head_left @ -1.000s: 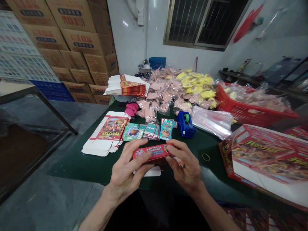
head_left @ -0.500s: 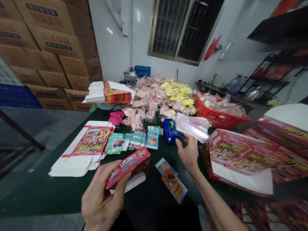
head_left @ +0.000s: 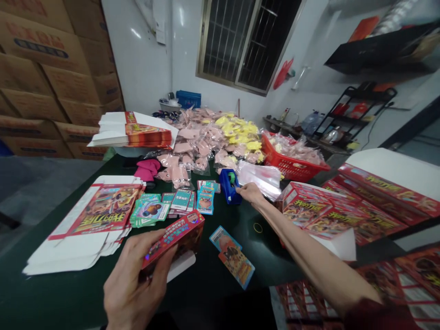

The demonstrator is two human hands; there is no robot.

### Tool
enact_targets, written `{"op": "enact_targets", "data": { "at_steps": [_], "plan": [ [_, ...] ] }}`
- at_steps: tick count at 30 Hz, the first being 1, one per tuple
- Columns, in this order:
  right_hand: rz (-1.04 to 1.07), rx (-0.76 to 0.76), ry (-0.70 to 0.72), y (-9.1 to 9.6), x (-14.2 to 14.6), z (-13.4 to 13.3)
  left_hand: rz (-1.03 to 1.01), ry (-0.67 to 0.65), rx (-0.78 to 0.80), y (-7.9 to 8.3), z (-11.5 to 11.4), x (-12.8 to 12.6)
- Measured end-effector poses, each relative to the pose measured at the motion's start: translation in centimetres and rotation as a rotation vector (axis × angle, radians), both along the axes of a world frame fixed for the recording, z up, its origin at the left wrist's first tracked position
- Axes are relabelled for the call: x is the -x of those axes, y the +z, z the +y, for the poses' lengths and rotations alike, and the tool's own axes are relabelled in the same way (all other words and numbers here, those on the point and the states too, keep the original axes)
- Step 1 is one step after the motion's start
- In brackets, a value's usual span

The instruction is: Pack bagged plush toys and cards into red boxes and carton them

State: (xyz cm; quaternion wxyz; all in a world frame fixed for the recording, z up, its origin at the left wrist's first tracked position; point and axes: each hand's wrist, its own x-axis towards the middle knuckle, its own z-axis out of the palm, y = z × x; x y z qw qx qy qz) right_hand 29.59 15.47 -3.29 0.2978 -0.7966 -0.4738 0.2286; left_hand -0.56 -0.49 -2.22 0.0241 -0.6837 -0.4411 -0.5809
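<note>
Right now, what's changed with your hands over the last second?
The right hand has let go of the red printed box and stretched forward to the clear plastic bags beside the blue tape dispenser; I can't tell whether it grips them. The left hand still holds the box. The cards and flat cartons stayed put.

Small red printed cardboard box (head_left: pixel 173 240), tilted, blue-lettered panel facing up

Stacked cardboard cartons (head_left: pixel 44 59) stand left of a barred window (head_left: pixel 240 46).
</note>
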Motion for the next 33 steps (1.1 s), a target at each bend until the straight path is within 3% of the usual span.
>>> {"op": "enact_targets", "data": {
  "at_steps": [7, 12, 19, 27, 33],
  "plan": [
    [0.204, 0.047, -0.035, 0.4, 0.6, 0.0, -0.041, -0.035, -0.005, -0.2, -0.1, -0.2],
    [0.362, 0.068, -0.197, 1.0, 1.9, 0.1, -0.068, -0.026, -0.029, -0.3, 0.1, -0.1],
    [0.532, -0.091, -0.322, 0.9, 4.1, -0.4, -0.064, -0.023, -0.045, -0.7, 0.4, 0.1],
    [0.519, -0.277, -0.246, -3.3, 4.1, -4.0, -0.068, -0.019, -0.049, -1.0, 0.5, 0.2],
    [0.326, -0.244, -0.198, -4.9, 3.9, -3.3, -0.094, -0.023, -0.020, -1.3, 0.6, 0.3]
  ]
}}
